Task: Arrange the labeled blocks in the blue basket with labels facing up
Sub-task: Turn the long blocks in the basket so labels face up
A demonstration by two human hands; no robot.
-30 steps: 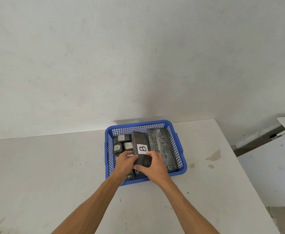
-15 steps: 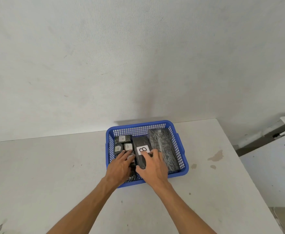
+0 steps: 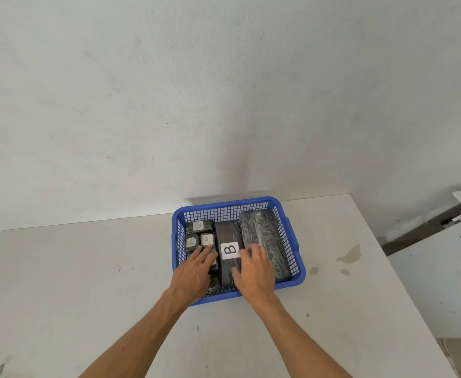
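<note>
A blue mesh basket [image 3: 225, 206] stands at the far middle of the table. Inside, a long dark block with a white B label [image 3: 229, 250] lies flat in the middle, label up. To its right lies a larger dark wrapped block [image 3: 262, 230] with no label showing. Three small dark blocks with A labels [image 3: 207, 239] sit at the left. My left hand [image 3: 193, 271] rests flat over the small blocks at the near left, fingers apart. My right hand [image 3: 253, 268] lies across the near end of the B block and the large block, fingers spread.
The grey table [image 3: 87, 282] carries brownish stains [image 3: 349, 253] to the right of the basket. A white wall rises just behind the table's far edge. A lower white surface [image 3: 442, 282] stands off the table's right side.
The B block, held tilted up in both hands a second ago, now lies flat in the basket. Both hands have loosened and rest on top of the blocks.
</note>
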